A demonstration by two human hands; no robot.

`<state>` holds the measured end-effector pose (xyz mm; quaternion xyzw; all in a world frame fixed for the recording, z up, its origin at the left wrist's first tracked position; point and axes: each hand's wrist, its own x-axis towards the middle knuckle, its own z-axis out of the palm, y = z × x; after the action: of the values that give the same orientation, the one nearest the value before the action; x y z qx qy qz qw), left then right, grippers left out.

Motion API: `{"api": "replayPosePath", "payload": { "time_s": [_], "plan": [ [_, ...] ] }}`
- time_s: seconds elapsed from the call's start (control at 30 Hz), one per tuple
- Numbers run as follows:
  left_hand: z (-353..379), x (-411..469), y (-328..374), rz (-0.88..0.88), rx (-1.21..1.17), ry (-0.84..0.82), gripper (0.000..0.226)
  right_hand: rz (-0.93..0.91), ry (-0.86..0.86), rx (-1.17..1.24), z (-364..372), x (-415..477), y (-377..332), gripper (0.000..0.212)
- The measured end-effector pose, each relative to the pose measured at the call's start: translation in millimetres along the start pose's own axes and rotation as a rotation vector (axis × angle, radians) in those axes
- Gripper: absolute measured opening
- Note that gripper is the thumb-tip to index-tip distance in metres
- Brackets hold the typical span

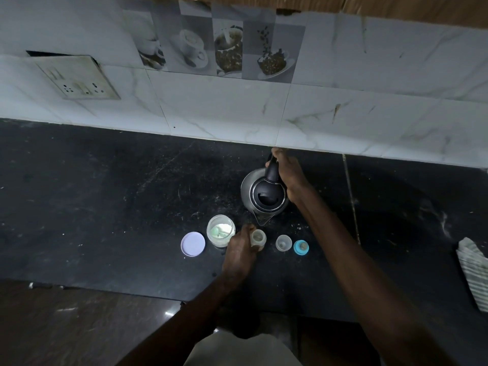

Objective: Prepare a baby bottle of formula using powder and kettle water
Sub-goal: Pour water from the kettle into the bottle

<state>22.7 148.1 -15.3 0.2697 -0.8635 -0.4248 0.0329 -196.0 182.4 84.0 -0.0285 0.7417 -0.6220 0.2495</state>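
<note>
On the black counter (pixel 105 207), my right hand (pixel 289 173) grips the black handle of a steel kettle (pixel 249 190). The kettle's spout points toward me, just above the open baby bottle (pixel 258 237). My left hand (pixel 239 253) holds that bottle upright on the counter. To the left stands an open jar of white powder (pixel 220 229) with a pale green scoop inside, and its lilac lid (pixel 193 244) lies beside it. Right of the bottle sit a clear cap (pixel 283 243) and the blue nipple ring (pixel 301 247).
A striped cloth (pixel 472 273) lies at the counter's right edge. A tiled wall (pixel 343 114) rises behind the counter, with a switch and socket plate (pixel 79 80) at the upper left. The counter's front edge runs below my left hand.
</note>
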Motion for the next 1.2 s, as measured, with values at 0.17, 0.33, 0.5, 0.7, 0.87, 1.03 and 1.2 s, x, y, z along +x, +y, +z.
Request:
{"api": "replayPosePath", "payload": {
  "time_s": [0.17,0.33,0.5,0.7,0.87,1.03,1.2],
  "plan": [
    [0,0,-2,-0.002,0.008,-0.009,0.058,0.005,0.016,-0.052,3,3,13,0.068],
    [1,0,-4,0.003,0.016,-0.006,0.059,-0.021,0.042,-0.085,5,4,19,0.073],
    [1,1,-4,-0.002,0.010,-0.016,0.061,-0.028,0.059,-0.100,6,5,20,0.079],
    [2,2,-4,-0.003,0.022,-0.010,0.060,-0.056,0.083,-0.148,9,2,21,0.076],
    [2,1,-4,-0.002,0.022,-0.009,0.063,-0.067,0.075,-0.182,8,1,21,0.074],
    [3,1,-4,-0.018,0.012,-0.009,0.062,-0.068,0.082,-0.187,7,5,28,0.075],
    [2,1,-3,-0.016,0.015,-0.010,0.058,-0.071,0.087,-0.172,6,5,31,0.074]
  ]
}}
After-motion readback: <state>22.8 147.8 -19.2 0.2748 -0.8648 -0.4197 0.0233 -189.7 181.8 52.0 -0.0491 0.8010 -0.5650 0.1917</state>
